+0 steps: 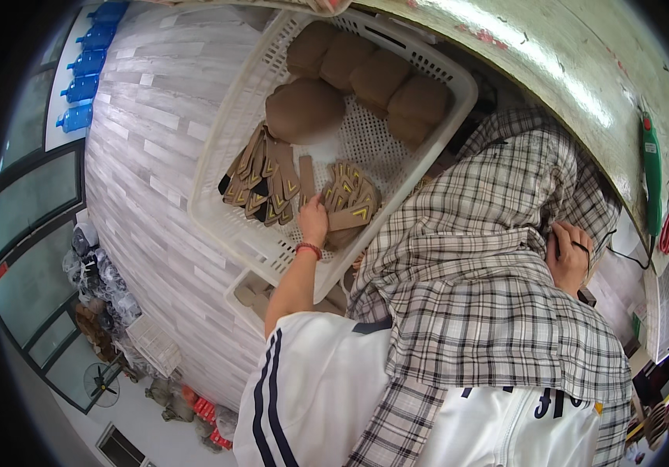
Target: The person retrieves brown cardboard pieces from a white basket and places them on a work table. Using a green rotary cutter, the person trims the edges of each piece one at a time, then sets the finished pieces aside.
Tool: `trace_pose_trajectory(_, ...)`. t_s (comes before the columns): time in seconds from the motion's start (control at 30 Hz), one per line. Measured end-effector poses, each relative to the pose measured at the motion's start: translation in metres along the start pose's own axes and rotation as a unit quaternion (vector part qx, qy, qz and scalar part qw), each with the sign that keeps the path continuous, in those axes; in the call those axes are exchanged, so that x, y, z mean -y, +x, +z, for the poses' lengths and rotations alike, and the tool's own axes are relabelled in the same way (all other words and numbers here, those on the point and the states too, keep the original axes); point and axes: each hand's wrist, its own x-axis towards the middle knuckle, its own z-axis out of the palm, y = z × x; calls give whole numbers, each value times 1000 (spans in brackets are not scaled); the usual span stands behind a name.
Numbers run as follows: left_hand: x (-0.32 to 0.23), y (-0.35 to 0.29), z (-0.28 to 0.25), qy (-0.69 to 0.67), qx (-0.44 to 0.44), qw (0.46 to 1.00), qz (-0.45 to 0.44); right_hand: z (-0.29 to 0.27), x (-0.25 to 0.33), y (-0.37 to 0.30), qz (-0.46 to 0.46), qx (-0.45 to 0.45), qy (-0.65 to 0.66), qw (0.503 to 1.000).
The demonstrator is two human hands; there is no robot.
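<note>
Brown strips [274, 179] crowding the left hand [313, 222] on both sides, mesh floor [373, 145] opening beyond, brown bundles [379, 80] blocking the far end of the crate [468, 92].

We see yellow-chevroned brown strips [347, 219], a white basket [389, 159], cream cloth [467, 327] in black plaid, a red bracelet [308, 250], blue bottles [85, 87] and a grey-streaked floor [143, 156].
</note>
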Motion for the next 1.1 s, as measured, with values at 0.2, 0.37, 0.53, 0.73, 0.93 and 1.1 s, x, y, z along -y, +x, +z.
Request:
trace_pose_trajectory(0.2,-21,-25,-4,89,-47,994,-38,1,0,-2,8,4,-1,1000)
trace_pose_trajectory(0.37,-29,6,-29,89,-130,987,-25,2,-2,-5,10,7,-7,1000)
trace_pose_trajectory(0.53,-31,48,-29,172,-66,982,-39,-2,-1,0,-4,4,1,1000)
trace_pose_trajectory(0.73,-41,66,-21,184,-26,982,-37,-2,-1,-4,-11,11,-22,1000)
trace_pose_trajectory(0.93,-36,60,-27,265,-3,963,55,-4,1,3,-19,23,-18,999)
trace_pose_trajectory(1.1,-30,50,-47,275,-71,940,189,-2,1,2,-30,13,-27,999)
